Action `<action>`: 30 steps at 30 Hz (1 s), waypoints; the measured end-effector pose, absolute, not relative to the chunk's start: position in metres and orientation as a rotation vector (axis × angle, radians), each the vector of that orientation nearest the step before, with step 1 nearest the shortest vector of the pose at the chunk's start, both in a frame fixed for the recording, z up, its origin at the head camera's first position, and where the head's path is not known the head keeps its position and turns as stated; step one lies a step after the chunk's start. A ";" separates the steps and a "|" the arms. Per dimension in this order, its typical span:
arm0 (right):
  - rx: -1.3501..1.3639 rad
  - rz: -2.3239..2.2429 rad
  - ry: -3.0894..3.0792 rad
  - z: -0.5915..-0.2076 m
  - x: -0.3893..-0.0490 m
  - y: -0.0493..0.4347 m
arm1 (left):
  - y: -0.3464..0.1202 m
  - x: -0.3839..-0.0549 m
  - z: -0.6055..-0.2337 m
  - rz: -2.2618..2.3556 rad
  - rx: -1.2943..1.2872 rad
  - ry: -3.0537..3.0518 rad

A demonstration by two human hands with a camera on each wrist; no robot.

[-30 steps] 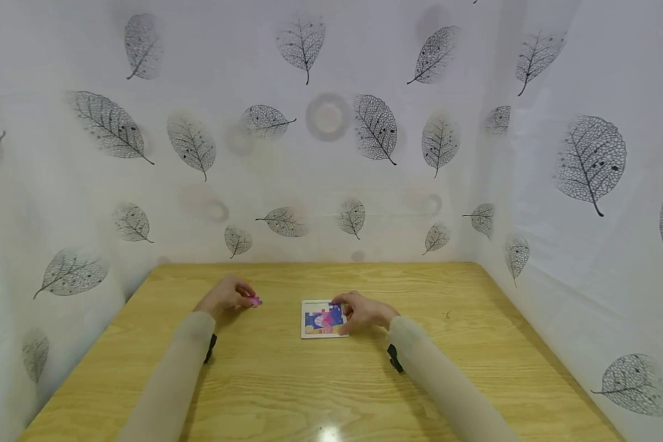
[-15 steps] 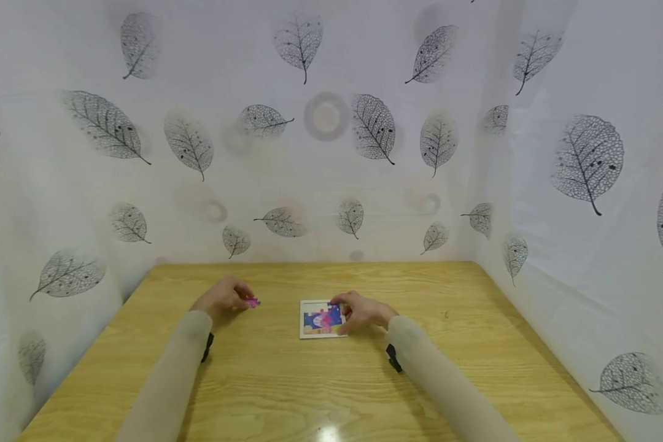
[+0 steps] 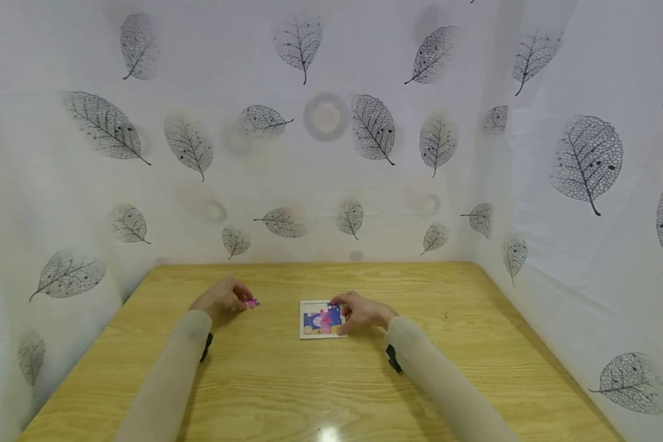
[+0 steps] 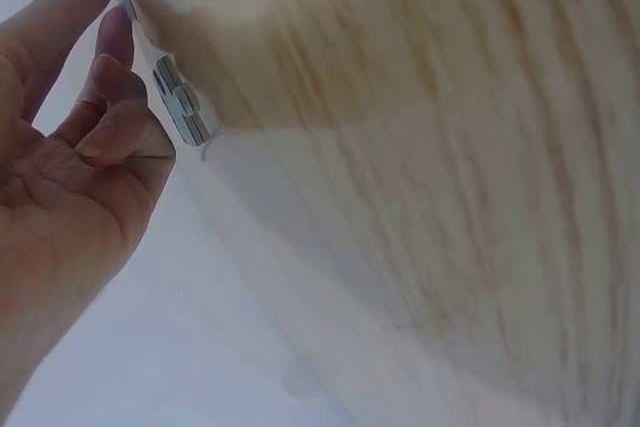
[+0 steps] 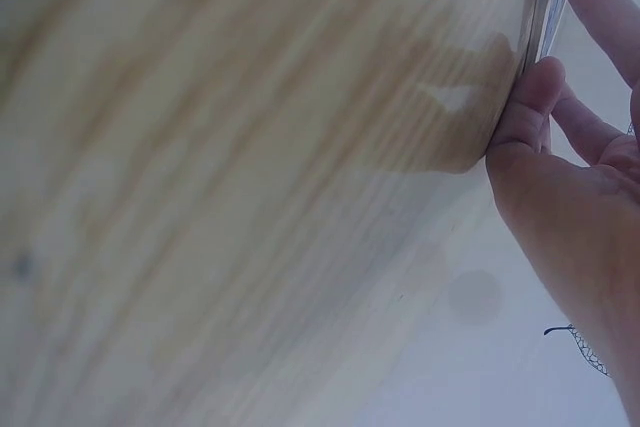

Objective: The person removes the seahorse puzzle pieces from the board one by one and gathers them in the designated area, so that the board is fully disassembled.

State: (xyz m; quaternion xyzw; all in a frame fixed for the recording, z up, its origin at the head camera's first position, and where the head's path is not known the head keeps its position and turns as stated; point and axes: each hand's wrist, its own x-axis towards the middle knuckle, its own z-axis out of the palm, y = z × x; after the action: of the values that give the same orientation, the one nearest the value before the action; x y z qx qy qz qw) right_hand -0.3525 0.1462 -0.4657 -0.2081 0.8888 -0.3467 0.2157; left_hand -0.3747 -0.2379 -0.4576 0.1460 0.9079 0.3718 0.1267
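My left hand [image 3: 221,296] is low over the left part of the table, its fingertips at a small pink puzzle piece [image 3: 251,302]. In the left wrist view, the thumb and a finger pinch a thin piece edge-on, while a second puzzle piece [image 4: 180,102] lies at the table surface beside the curled fingers. A square puzzle board [image 3: 302,320] with a white frame and a blue, pink and yellow picture lies mid-table; its upper part shows bare tray. My right hand [image 3: 364,310] grips the board's right side, thumb at the near corner and fingers at the far one, hiding that edge.
The light wooden table [image 3: 320,374] reaches back to a white curtain [image 3: 331,184] printed with grey leaves, which also hangs on the left and right. A dark strap [image 3: 206,348] shows on the left wrist and another [image 3: 394,358] on the right.
My left hand and the pink piece have shifted very slightly left and nearer the table. The right hand has stayed on the board, which has kept its place.
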 end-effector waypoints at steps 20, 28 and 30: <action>-0.568 -0.965 2.458 -0.462 -0.350 0.146 | -0.236 -0.374 -0.456 1.118 0.360 2.640; -0.579 -0.976 2.456 -0.461 -0.348 0.145 | -0.229 -0.379 -0.446 1.126 0.412 2.727; -0.581 -0.982 2.456 -0.461 -0.348 0.145 | -0.224 -0.380 -0.442 1.121 0.472 2.745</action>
State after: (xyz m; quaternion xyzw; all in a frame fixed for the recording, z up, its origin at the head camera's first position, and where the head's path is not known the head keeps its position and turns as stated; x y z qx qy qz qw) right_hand -0.3483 0.1455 -0.4610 -0.2095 0.8857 -0.3540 0.2153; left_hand -0.3797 -0.2243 -0.4421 0.1568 0.9121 0.3724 0.0695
